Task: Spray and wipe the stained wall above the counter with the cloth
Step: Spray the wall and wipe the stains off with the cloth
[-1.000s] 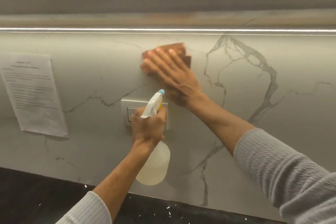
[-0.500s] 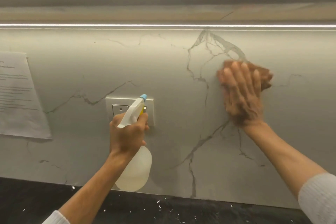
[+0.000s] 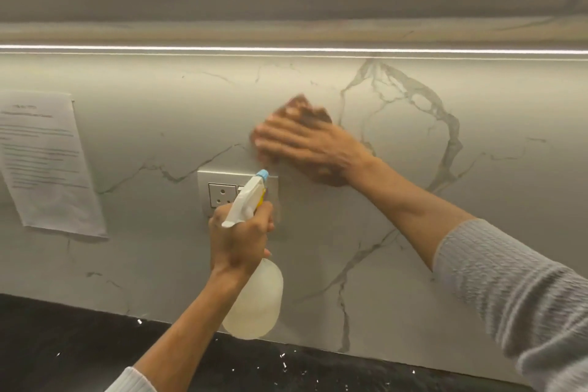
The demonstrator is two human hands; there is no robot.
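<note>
The grey marble-veined wall (image 3: 413, 200) fills the view above a black counter (image 3: 63, 344). My right hand (image 3: 305, 143) lies flat with straight fingers on a brown cloth (image 3: 305, 110), pressing it to the wall just above and right of a wall socket; hand and cloth are blurred. My left hand (image 3: 238, 235) grips the neck of a white spray bottle (image 3: 254, 302) with a blue nozzle tip, held in front of the socket and pointing up at the wall.
A wall socket plate (image 3: 219, 189) sits behind the bottle's head. A printed paper sheet (image 3: 47, 162) is stuck to the wall at the left. A light strip (image 3: 286, 48) runs under the shelf above. White specks dot the counter.
My right hand swept the cloth from the wall's middle to the right, then back left, now above the socket. The left hand keeps the bottle in front of the socket.
</note>
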